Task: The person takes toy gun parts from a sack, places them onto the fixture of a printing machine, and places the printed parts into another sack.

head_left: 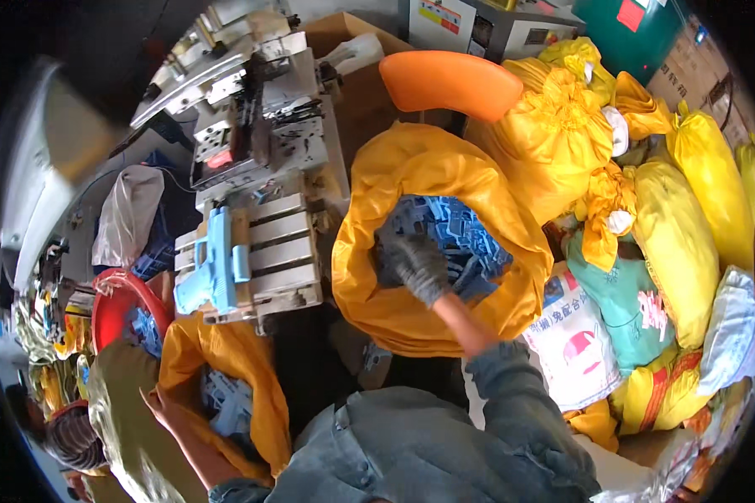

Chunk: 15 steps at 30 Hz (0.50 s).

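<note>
A blue toy gun (pixel 218 261) lies on the slatted metal surface (pixel 283 279). The right hand (pixel 415 267) is inside an orange sack (pixel 432 153) of blue plastic pieces (pixel 470 233); the left hand (pixel 164 412) is beside a smaller sack (pixel 265 369); I cannot tell either grip. Yellow bags (pixel 673 243) lie piled farther right.

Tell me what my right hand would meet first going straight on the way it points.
Your gloved right hand would probably meet the blue plastic parts inside the open orange sack, though depth in there is unclear.
</note>
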Each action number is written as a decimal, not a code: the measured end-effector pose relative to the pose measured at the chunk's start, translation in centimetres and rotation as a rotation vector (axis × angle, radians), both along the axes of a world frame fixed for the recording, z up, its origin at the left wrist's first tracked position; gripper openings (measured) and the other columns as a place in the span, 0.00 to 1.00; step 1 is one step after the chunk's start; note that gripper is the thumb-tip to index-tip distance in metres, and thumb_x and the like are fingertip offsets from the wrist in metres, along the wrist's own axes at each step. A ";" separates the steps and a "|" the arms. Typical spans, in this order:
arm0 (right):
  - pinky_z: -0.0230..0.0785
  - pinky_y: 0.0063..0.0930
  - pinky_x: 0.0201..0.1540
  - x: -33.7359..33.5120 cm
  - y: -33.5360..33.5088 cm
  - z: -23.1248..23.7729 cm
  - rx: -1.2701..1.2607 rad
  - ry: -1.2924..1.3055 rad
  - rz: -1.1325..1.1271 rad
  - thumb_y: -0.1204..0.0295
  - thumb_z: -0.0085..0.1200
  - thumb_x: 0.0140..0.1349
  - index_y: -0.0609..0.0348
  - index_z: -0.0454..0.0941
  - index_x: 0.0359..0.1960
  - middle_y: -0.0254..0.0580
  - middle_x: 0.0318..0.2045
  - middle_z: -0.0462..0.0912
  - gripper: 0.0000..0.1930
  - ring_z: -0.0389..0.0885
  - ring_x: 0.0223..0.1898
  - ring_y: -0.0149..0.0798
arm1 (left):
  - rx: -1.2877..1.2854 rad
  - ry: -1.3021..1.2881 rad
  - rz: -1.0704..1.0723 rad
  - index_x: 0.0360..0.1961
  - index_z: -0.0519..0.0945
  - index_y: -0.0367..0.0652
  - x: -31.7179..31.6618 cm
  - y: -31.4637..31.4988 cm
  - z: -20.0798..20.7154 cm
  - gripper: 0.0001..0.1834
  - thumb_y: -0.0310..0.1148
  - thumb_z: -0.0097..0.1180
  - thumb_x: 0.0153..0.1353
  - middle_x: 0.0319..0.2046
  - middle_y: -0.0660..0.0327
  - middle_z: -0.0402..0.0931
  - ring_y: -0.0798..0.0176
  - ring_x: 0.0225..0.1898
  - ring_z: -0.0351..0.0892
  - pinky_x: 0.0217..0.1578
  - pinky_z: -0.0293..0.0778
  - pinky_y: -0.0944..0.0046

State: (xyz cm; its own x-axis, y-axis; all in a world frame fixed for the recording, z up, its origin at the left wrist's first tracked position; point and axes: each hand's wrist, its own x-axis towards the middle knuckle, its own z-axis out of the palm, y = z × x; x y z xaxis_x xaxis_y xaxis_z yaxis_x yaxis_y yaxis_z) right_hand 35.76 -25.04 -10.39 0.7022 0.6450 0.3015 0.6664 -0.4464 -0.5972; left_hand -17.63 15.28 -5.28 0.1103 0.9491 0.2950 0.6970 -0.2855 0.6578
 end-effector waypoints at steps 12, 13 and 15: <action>0.60 0.41 0.60 11.7 -2.5 -13.8 -0.356 0.276 -0.399 0.61 0.49 0.56 0.51 0.57 0.64 0.54 0.61 0.62 0.33 0.62 0.61 0.51 | 0.090 -0.027 -0.292 0.41 0.77 0.34 14.9 -16.7 5.3 0.12 0.20 0.52 0.53 0.39 0.54 0.76 0.58 0.38 0.76 0.40 0.72 0.64; 0.62 0.41 0.58 9.8 -2.0 -13.3 -0.243 0.395 -0.363 0.58 0.51 0.53 0.51 0.59 0.63 0.56 0.59 0.65 0.34 0.64 0.60 0.53 | 0.158 -0.038 -0.408 0.36 0.78 0.34 16.7 -18.2 5.4 0.10 0.17 0.51 0.52 0.34 0.55 0.76 0.60 0.35 0.76 0.38 0.71 0.65; 0.63 0.42 0.56 6.5 -1.6 -12.4 -0.460 0.587 -0.270 0.60 0.51 0.53 0.48 0.60 0.63 0.52 0.60 0.64 0.33 0.66 0.58 0.53 | 0.013 0.010 -0.505 0.33 0.80 0.36 21.0 -21.8 6.8 0.08 0.17 0.55 0.50 0.29 0.57 0.78 0.61 0.32 0.76 0.38 0.71 0.66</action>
